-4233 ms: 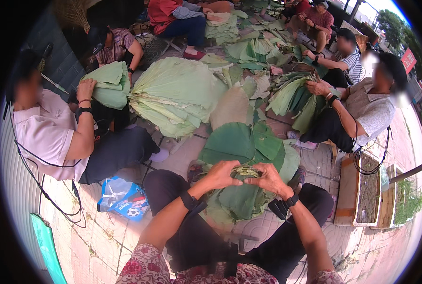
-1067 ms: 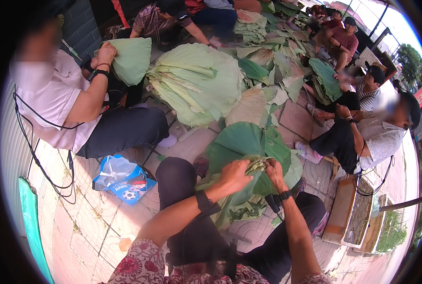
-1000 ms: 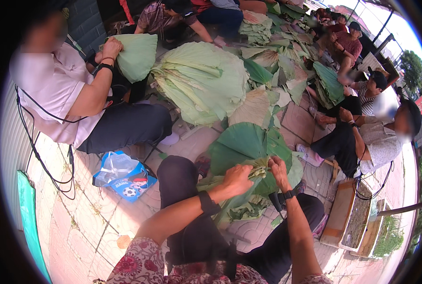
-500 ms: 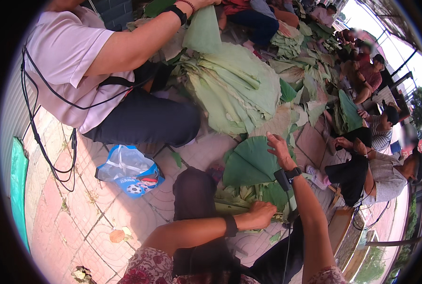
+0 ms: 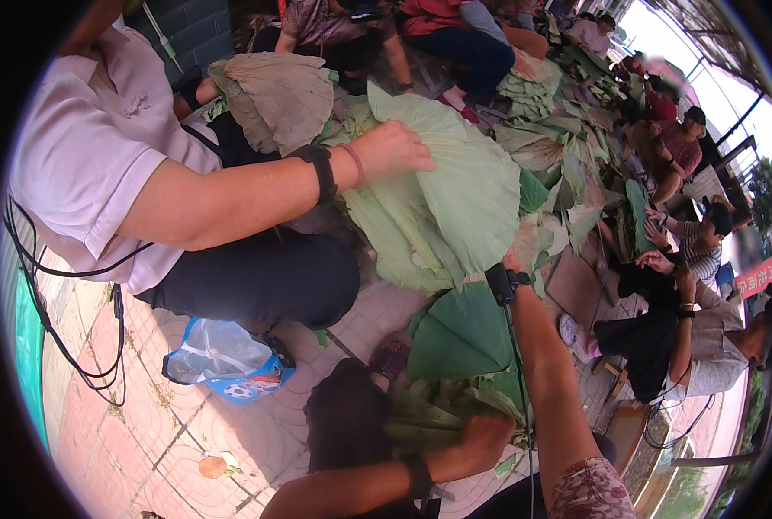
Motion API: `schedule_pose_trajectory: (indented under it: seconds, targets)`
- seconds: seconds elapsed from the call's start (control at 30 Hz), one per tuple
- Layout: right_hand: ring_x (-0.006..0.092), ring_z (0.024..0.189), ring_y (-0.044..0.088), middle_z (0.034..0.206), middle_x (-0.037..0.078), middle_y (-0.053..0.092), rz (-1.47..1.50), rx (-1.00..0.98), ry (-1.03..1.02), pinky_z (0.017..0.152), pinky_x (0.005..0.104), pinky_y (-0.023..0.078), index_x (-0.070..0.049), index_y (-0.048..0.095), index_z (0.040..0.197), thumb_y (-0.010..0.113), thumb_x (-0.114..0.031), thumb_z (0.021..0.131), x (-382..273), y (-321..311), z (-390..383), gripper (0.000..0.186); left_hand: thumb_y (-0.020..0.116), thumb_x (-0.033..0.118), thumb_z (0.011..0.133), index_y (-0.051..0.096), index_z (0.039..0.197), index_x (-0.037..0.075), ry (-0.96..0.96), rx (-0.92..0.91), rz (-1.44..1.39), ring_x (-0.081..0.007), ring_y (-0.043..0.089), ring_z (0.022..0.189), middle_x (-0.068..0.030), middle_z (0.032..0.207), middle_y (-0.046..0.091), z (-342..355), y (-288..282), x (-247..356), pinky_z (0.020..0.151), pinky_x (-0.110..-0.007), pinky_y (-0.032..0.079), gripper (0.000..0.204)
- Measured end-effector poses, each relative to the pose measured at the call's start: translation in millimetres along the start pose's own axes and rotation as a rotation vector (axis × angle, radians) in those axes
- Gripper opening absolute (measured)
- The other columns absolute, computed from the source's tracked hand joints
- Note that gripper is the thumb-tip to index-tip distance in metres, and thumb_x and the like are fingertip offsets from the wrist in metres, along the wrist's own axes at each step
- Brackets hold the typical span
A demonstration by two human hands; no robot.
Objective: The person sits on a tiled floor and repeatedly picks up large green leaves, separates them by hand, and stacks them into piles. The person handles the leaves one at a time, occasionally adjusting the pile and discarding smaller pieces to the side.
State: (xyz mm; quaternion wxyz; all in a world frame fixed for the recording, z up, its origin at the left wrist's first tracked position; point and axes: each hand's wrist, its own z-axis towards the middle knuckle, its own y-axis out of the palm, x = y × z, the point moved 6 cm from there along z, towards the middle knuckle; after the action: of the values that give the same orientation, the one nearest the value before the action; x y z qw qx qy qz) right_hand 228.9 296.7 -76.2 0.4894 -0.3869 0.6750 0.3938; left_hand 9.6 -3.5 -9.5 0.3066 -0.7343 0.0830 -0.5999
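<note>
Close to my lap, my left hand point(image 5: 487, 439) is curled closed against a bundle of folded green leaves point(image 5: 434, 417); what its fingers hold, if anything, is hidden. A broad dark-green lotus leaf point(image 5: 459, 339) lies just beyond that bundle. My right arm stretches past this leaf, and my right hand point(image 5: 513, 259) is at the edge of a pale-green lotus leaf point(image 5: 468, 177) on a large stack. The wrist device covers most of my right fingers. A co-worker's hand point(image 5: 392, 149) presses on top of the same stack.
The co-worker sits at my left, knee near the stack. A blue-and-clear plastic bag point(image 5: 230, 359) stands on the paving. A brownish dry leaf point(image 5: 278, 95) lies beyond. More leaf heaps point(image 5: 568, 138) and seated people stretch to the far right. A cable hangs from my right wrist.
My right hand has reached forward to the stack. The co-worker's arm has come down, and a pale leaf now lies spread on the stack. My left hand has shifted slightly nearer to me.
</note>
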Motion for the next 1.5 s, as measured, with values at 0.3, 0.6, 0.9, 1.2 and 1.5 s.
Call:
schedule_pose_trajectory:
  seconds: [0.3,0.6,0.9,1.2,1.5]
  targets:
    - [0.0266,0.129,0.052,0.141,0.012,0.056,0.324,-0.107,-0.004,0.111,0.0415,0.038,-0.005,0.051,0.142,0.057,-0.06,0.094,20.8,-10.1,41.9,0.073,0.057,0.006,0.079,0.055,0.102,0.003,0.109,0.111,-0.007,-0.0402,0.063,0.079,-0.0186,0.085,0.063,-2.3,5.8,9.0,0.067,-0.053,0.047,0.023]
    - [0.0239,0.123,0.054,0.138,0.011,0.056,0.078,0.017,-0.084,0.105,0.0391,0.043,-0.001,0.046,0.143,0.065,-0.054,0.09,-72.6,-3.4,34.6,0.077,0.059,0.004,0.077,0.057,0.107,0.001,0.097,0.089,0.033,-0.0383,0.062,0.077,-0.0189,0.082,0.062,-16.4,-9.7,14.0,0.066,-0.051,0.048,0.03]
    - [0.0268,0.126,0.051,0.143,0.02,0.049,0.275,0.038,0.107,0.108,0.0375,0.041,0.008,0.034,0.147,0.083,-0.057,0.072,30.4,0.6,64.6,0.111,0.065,0.009,0.078,0.063,0.102,0.002,0.137,-0.044,0.057,-0.0328,0.066,0.085,-0.0168,0.091,0.064,-19.6,-24.3,22.8,0.07,-0.045,0.053,0.025]
    - [0.0211,0.103,0.062,0.12,0.009,0.066,0.313,-0.099,0.162,0.094,0.0342,0.048,-0.006,0.062,0.126,0.076,-0.049,0.084,-26.6,63.2,9.1,0.062,0.062,0.008,0.079,0.063,0.103,0.001,0.159,0.063,0.084,-0.0338,0.065,0.08,-0.0157,0.085,0.062,-14.1,-31.8,13.8,0.065,-0.046,0.052,0.025]
    - [0.0178,0.096,0.062,0.108,0.007,0.068,0.058,-0.006,-0.027,0.087,0.0325,0.049,-0.004,0.069,0.114,0.078,-0.035,0.082,-50.4,38.5,49.2,0.046,0.056,-0.001,0.077,0.06,0.093,0.001,0.053,0.125,-0.008,-0.0423,0.064,0.073,-0.0211,0.08,0.063,1.8,-22.5,0.7,0.062,-0.054,0.047,0.017]
